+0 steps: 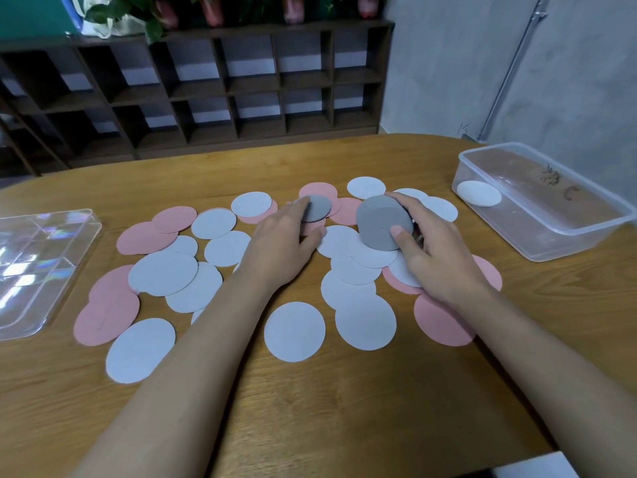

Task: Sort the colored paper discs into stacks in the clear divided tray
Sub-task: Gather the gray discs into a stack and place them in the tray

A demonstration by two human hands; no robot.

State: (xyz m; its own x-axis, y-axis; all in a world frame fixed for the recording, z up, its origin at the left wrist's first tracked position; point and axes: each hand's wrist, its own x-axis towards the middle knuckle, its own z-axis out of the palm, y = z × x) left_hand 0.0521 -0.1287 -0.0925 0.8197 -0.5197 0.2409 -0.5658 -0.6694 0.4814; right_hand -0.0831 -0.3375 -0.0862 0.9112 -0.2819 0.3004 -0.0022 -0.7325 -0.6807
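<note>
Right hand grips a grey disc stack by its rim (likely light, bendy paper), left hand beside that stack pressing flat fingers on one grey disc.

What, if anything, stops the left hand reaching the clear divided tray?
Probably nothing, so yes: only flat paper discs lie between the left hand and the clear divided tray, which sits uncovered on that hand's side.
</note>
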